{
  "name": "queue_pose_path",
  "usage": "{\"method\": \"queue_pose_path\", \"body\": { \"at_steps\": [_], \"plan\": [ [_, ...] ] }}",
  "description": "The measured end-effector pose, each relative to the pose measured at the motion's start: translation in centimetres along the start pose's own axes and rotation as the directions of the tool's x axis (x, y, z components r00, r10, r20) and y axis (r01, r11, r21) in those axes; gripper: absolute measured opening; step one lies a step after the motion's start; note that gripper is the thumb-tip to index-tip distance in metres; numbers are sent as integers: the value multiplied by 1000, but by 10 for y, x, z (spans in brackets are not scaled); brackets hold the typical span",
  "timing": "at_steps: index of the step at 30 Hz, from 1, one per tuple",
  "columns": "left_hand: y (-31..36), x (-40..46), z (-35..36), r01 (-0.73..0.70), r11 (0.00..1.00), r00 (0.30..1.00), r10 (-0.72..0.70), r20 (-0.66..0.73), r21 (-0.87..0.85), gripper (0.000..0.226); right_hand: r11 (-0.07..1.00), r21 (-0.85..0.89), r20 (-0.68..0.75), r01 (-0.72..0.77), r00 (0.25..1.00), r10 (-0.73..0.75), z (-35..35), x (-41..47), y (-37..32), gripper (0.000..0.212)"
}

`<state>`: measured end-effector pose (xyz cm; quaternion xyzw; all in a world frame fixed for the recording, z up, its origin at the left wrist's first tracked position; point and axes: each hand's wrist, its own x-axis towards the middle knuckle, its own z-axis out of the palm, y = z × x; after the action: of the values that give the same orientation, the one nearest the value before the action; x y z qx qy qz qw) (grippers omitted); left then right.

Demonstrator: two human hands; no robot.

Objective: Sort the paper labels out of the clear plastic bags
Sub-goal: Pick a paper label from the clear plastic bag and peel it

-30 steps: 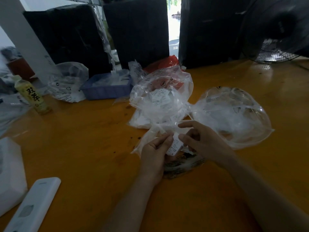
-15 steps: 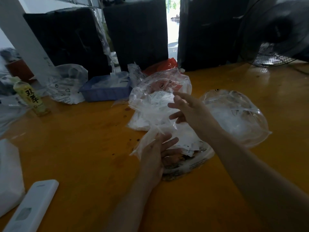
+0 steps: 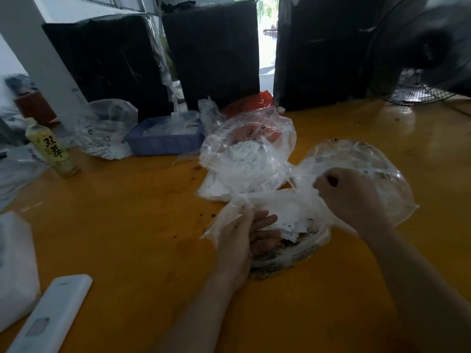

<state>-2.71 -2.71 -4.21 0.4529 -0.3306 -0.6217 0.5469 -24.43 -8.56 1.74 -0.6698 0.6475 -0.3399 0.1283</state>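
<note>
Head view looks down on a glossy orange-yellow wooden tabletop (image 3: 127, 225) where a person works with both bare hands. Their left hand (image 3: 244, 238) lies palm up at the near, open edge of a crumpled clear plastic bag (image 3: 300, 253); its grip is partly open, thumb and forefinger pinching a fold of the film while the other fingers stretch out loosely under the plastic. Small white paper labels (image 3: 293, 225) lie in a loose heap inside that bag, just beside the left fingertips. The right hand (image 3: 349, 194) sits further back and to the right with its grip curled closed, fingers bunched round the gathered neck of a puffed-up round clear plastic bag (image 3: 377, 164) that rests on the tabletop behind it. Between and behind the two hands stands a third clear bag stuffed with white slips (image 3: 247, 156), printed labels visible through its film. Further back sits a shallow blue plastic tray (image 3: 163, 141) holding white scraps, with another crinkled clear bag (image 3: 109, 128) to its left. A pale green drink bottle with dark characters (image 3: 52, 149) stands upright near the left edge. A long white plastic device (image 3: 51, 317) lies at the near left corner. Tall black wrapped bundles (image 3: 211, 54) line the far side, and a dark electric fan (image 3: 428, 54) stands at the upper right.
</note>
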Motion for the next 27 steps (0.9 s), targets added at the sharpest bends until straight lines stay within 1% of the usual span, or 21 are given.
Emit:
{"method": "queue_pose_path", "body": {
  "at_steps": [1, 2, 3, 4, 5, 7, 8, 11, 13, 16, 19, 20, 21, 22, 23, 24, 25, 26, 27],
  "plan": [
    [0, 0, 0, -2, 1000, 1000, 2, 0, 4, 38, 985, -168, -13, -29, 1000, 27, -4, 3, 11, 39],
    [-1, 1, -1, -3, 1000, 1000, 3, -2, 7, 38, 946, -317, -7, -60, 998, 61, -7, 6, 20, 41],
    [-1, 1, -1, -1, 1000, 1000, 1, -3, 6, 38, 894, -440, 14, -77, 996, 93, -8, 8, 28, 36],
    [-1, 0, -1, 3, 1000, 1000, -3, -2, -2, 38, 842, -533, 40, -87, 991, 129, -8, 8, 33, 22],
    [-1, 0, -1, 6, 1000, 1000, -6, 1, -15, 39, 814, -575, 75, -85, 985, 156, -5, 7, 37, 12],
    [-1, 0, 0, 9, 1000, 1000, -9, 1, -30, 40, 800, -596, 142, -63, 973, 182, 3, 4, 41, 22],
    [0, 0, 0, 9, 999, 1000, -9, -1, -31, 40, 804, -592, 140, -62, 974, 179, 6, 3, 41, 23],
    [0, 0, 0, 5, 1000, 1000, -5, -1, -26, 40, 813, -577, 77, -79, 986, 151, 9, 4, 42, 18],
    [0, -1, 0, 6, 1000, 1000, -6, -1, -30, 39, 831, -547, 52, -106, 986, 161, 7, 5, 41, 18],
    [0, -1, 0, 4, 1000, 1000, -4, -1, -29, 39, 881, -451, -10, -144, 988, 157, 0, 4, 42, 28],
    [1, 0, 0, 2, 1000, 1000, -2, 3, -1, 40, 863, -490, -96, -125, 991, 89, -8, 3, 43, 37],
    [0, 0, 0, 4, 1000, 1000, -4, 5, 4, 41, 878, -466, -139, -114, 989, 55, -10, 2, 42, 40],
    [0, 0, 0, 7, 1000, 1000, -7, 8, 7, 41, 910, -403, -182, -100, 983, 27, -11, 1, 41, 45],
    [0, 0, 0, 7, 1000, 1000, -7, 10, 13, 41, 953, -290, -203, -83, 979, 23, -12, -1, 38, 47],
    [0, 0, 0, 5, 1000, 1000, -5, 13, 18, 42, 990, -120, -174, -70, 984, 49, -12, -3, 34, 46],
    [0, 0, 0, -2, 1000, 1000, 2, 19, 24, 42, 994, 88, -82, -71, 994, 78, -11, -6, 28, 42],
    [0, 0, 0, -13, 999, 1000, 12, 27, 30, 44, 954, 288, 46, -87, 996, 77, -10, -10, 22, 36],
    [0, -1, 0, -27, 999, 999, 25, 40, 40, 47, 895, 433, 170, -107, 985, 36, -8, -15, 14, 33],
    [0, -1, 1, -45, 997, 998, 42, 57, 59, 50, 848, 517, 270, -116, 962, -33, -7, -20, 8, 32]
  ]
}}
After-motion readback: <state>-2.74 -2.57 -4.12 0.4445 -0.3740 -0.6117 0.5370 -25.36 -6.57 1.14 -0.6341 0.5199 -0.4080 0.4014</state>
